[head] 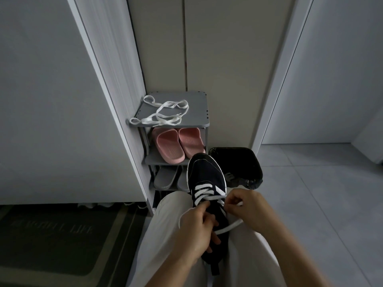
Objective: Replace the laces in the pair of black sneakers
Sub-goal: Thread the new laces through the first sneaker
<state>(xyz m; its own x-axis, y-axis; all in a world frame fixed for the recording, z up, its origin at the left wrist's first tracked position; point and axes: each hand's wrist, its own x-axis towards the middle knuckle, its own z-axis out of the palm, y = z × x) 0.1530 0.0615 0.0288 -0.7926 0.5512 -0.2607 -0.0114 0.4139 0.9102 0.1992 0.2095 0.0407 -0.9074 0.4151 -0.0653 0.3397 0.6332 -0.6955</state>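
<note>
On the person's lap, the black sneaker (207, 183) lies toe-forward, so the eyelets face the camera. The left hand (196, 228) grips the tongue area to steady it; the right hand (242, 206) pinches the white lace (228, 226), apparently drawing it through an eyelet. Spare white laces (163, 112) lie on the grey shoe rack (199, 106), near a black bin (244, 162) on the dim tiled floor (310, 193).

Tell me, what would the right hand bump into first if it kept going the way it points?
Probably the black sneaker, right at its white lace; the right hand pinches that lace beside it.
</note>
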